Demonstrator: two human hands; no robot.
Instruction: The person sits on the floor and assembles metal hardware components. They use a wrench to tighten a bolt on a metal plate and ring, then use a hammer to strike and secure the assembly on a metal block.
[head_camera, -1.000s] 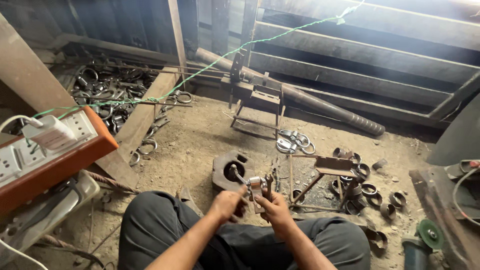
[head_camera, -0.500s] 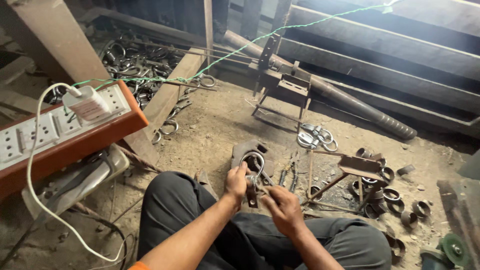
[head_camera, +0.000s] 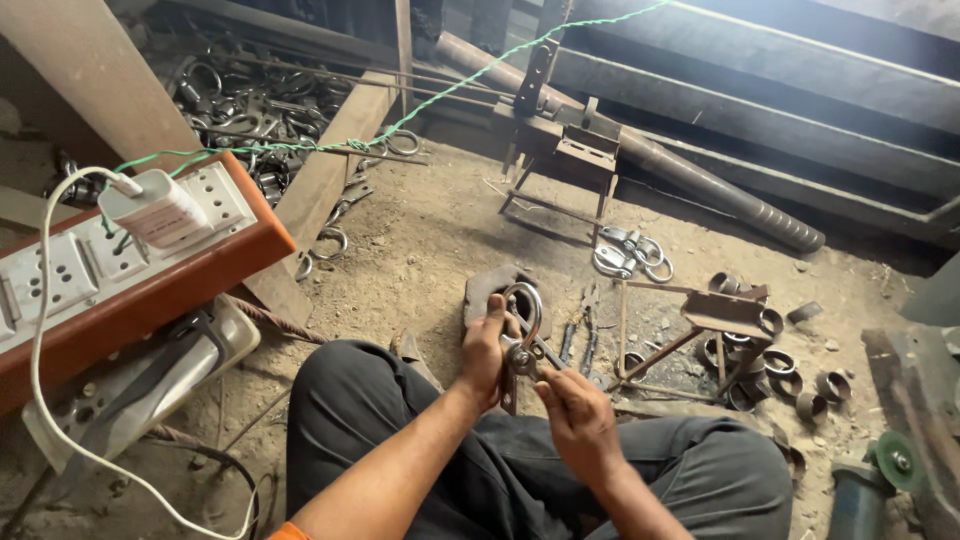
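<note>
Both hands stayed close together over the lap since half a second before, and the metal ring clamp (head_camera: 523, 322) had tipped up a little higher. The left hand (head_camera: 484, 352) was closed around the side of the clamp, holding it up. The right hand (head_camera: 572, 412) was closed too, its fingers pinching a thin metal pin (head_camera: 547, 354) that touched the clamp's lower part. The clamp sat just above the knees, at 12 o'clock from the lap.

Behind the clamp, at 12 o'clock, lay a flat rusty metal block (head_camera: 487, 287) on the dirt floor. At 2 o'clock from the hands stood a small metal stand (head_camera: 712, 318), with short pipe rings (head_camera: 790, 372) lying loose beside it. A bunch of shiny clamps (head_camera: 628, 252) lay at 1 o'clock. At 9 o'clock sat an orange power strip (head_camera: 150, 268) with a white charger (head_camera: 157, 211) plugged in. A heap of metal rings (head_camera: 235, 100) lay at 11 o'clock, not in any box.
</note>
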